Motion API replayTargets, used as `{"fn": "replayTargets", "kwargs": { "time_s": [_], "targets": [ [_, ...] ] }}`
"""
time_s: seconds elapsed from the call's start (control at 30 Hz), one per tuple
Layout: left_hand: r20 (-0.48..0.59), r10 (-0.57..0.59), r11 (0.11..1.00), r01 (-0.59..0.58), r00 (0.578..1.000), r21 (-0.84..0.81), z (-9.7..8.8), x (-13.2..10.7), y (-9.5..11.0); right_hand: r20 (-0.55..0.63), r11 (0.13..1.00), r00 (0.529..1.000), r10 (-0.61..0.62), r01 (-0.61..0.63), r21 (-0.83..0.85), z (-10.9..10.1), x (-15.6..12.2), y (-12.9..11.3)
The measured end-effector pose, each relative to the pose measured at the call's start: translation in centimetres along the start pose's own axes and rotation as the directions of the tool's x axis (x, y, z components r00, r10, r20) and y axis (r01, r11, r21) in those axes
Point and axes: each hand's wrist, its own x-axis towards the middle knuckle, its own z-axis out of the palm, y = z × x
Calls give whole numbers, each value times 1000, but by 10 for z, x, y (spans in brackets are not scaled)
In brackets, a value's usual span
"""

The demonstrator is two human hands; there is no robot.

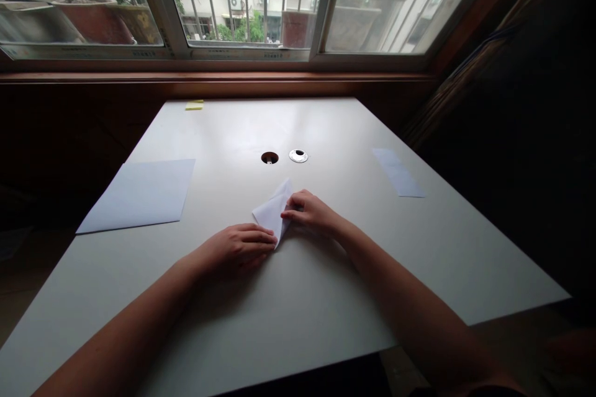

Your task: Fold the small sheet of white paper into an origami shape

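Observation:
A small folded piece of white paper [274,208] lies on the white table [298,298] near its middle. My left hand [237,247] rests palm down with its fingers together, pressing the paper's near corner. On the paper's right edge my right hand [310,209] has its fingers curled, the fingertips pinching the fold. Both forearms reach in from the table's near edge.
A flat white sheet [139,195] lies at the left. A narrow paper strip [398,172] lies at the right. A cable hole [269,157] and its round cap [298,156] sit behind the paper. Yellow sticky notes [194,105] lie at the far edge below the window.

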Motion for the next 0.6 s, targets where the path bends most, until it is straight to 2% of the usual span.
{"fn": "replayTargets", "kwargs": {
  "time_s": [0.1,0.3,0.47,0.6],
  "targets": [
    [11,-53,997,52,999,49,-1,2,3,7,999,1000,-9,8,39,-2,-3,0],
    [-59,-207,959,214,977,184,0,7,6,-27,987,999,-35,39,158,-1,-5,-5],
    [-90,-249,945,262,964,196,2,8,5,-37,993,998,-54,58,104,2,-2,-7],
    [-74,-211,967,219,975,131,2,8,3,-91,1000,996,-2,4,18,7,0,-8]
  ]
}}
